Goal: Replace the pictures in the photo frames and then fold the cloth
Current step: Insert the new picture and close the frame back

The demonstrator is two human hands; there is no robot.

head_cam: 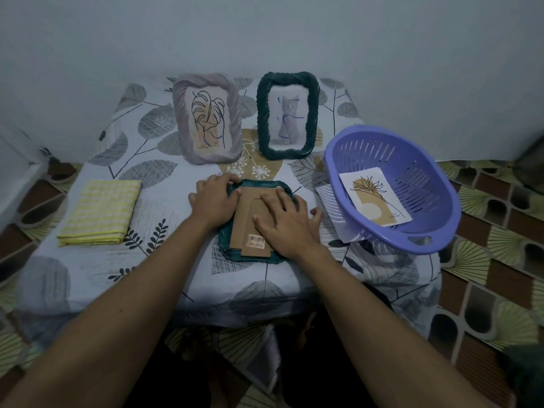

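A small table (88,269) with a leaf-print cover is set against a pale wall (265,30). A purple basket (441,241) sticks out past its right edge. The near edge is bare. In the middle, a face-down green frame (256,184) is gripped at its far left corner by the curled fingers of the left hand (213,201). Its cardboard back (244,219) is pressed by the right hand (287,222), fingers flat and spread. A folded yellow cloth (100,213) lies left.

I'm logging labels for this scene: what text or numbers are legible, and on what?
"200", as it seems to read, on the barcode sticker on the cardboard back of the face-down frame; its other print is blurred.
Small print on the leaf picture in the grey frame: too small to read.
Small print on the flower picture in the purple basket: too small to read.
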